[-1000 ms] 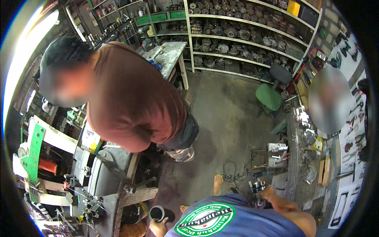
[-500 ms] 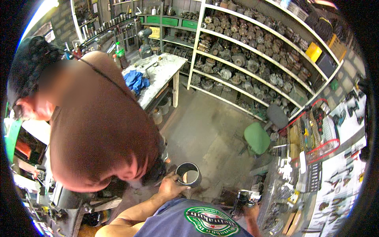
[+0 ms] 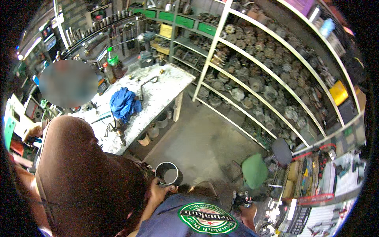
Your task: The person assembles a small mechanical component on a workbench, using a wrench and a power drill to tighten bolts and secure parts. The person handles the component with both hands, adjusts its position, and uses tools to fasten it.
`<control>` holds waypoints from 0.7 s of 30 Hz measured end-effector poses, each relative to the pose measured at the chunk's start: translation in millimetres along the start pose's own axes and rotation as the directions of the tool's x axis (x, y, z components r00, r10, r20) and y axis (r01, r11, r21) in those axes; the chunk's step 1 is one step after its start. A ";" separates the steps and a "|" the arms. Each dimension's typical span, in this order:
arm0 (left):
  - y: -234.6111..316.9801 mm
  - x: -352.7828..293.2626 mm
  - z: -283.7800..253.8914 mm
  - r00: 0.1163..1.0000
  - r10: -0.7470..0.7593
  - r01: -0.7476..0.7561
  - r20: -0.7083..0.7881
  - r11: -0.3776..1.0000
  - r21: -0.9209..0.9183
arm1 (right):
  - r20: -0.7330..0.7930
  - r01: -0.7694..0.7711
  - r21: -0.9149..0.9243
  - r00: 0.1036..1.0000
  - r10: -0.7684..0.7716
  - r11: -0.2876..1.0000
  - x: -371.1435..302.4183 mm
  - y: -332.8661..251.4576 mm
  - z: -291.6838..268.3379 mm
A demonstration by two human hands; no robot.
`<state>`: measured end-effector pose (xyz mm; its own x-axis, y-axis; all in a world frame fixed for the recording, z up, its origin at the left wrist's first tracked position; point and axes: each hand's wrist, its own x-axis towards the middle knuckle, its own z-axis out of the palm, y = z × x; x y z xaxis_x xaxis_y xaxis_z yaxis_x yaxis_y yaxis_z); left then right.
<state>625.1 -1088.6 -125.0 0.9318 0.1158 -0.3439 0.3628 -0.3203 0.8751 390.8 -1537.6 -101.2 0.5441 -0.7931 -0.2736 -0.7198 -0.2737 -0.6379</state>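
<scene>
My left hand [image 3: 159, 191] grips the lower rim of a hollow dark metal cylinder [image 3: 166, 165], its open end facing up. It hangs over the floor, close beside a person in a brown shirt [image 3: 83, 170]. Lower right, my right hand [image 3: 248, 214] is closed around a dark metal part with shiny ends [image 3: 242, 200]; its exact kind is too small to make out. My blue shirt covers part of both forearms.
A worn white workbench [image 3: 158, 89] bears a blue cloth [image 3: 124, 104], a cordless drill [image 3: 146, 51], bottles and a metal assembly [image 3: 115, 129]. White shelves [image 3: 213, 51] hold many metal parts. A green chair [image 3: 254, 171] stands to the right, near tool trays [image 3: 302, 181].
My view has shifted, uncovering more of the workbench. The cylinder in my left hand now appears further left, beside the brown-shirted person, who appears lower. My right hand still holds the metal part.
</scene>
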 end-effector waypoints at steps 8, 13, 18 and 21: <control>109.8 119.8 30.0 0.925 0.201 -0.150 -0.321 0.973 0.178 | 0.108 0.416 -0.088 0.907 -0.406 0.905 224.0 -216.9 63.6; 194.0 220.1 36.6 0.884 0.221 -0.102 -0.411 0.951 0.293 | 0.318 0.491 0.433 0.701 -0.638 0.756 310.9 -378.7 111.5; 236.8 362.9 25.8 0.855 0.296 -0.137 -0.426 0.921 0.365 | 0.302 0.411 0.785 0.398 -0.866 0.463 337.4 -544.4 189.5; 252.5 438.8 14.6 0.853 0.333 -0.166 -0.402 0.903 0.396 | 0.288 0.337 0.862 0.288 -0.913 0.378 330.9 -640.4 241.9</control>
<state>1125.5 -1132.5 -59.9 0.9190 0.3702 0.1354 0.1694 -0.6811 0.7123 1136.1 -1493.1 42.6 0.9383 0.1781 0.2963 0.2826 0.0984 -0.9542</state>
